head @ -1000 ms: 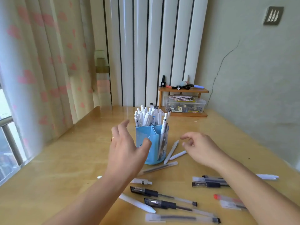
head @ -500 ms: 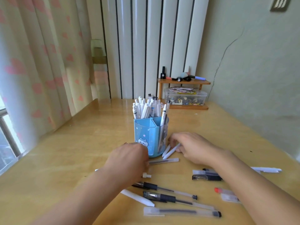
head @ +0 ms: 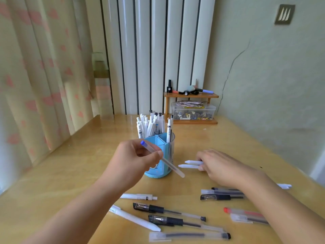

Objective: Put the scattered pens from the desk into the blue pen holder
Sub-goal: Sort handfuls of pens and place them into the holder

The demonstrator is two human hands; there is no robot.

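Observation:
The blue pen holder [head: 159,170] stands mid-desk, packed with white pens [head: 151,126]. My left hand [head: 133,160] pinches a clear pen with a blue end [head: 162,159], lifted and tilted in front of the holder. My right hand [head: 223,166] grips two white pens [head: 190,164] just right of the holder, low over the desk. Several pens lie scattered near me: a white one [head: 138,196], another white one [head: 133,217], black-grip pens [head: 167,211], a clear pen [head: 190,236], dark pens [head: 221,194], a red-tipped pen [head: 244,212].
The wooden desk [head: 58,173] meets a curtain [head: 35,76] on the left and a wall on the right. A small wooden shelf [head: 190,95] with a clear box [head: 193,112] stands at the back. Another white pen [head: 284,186] lies far right.
My left hand has picked the clear blue-ended pen off the desk and raised it by the holder. My right hand has gathered the two white pens beside the holder.

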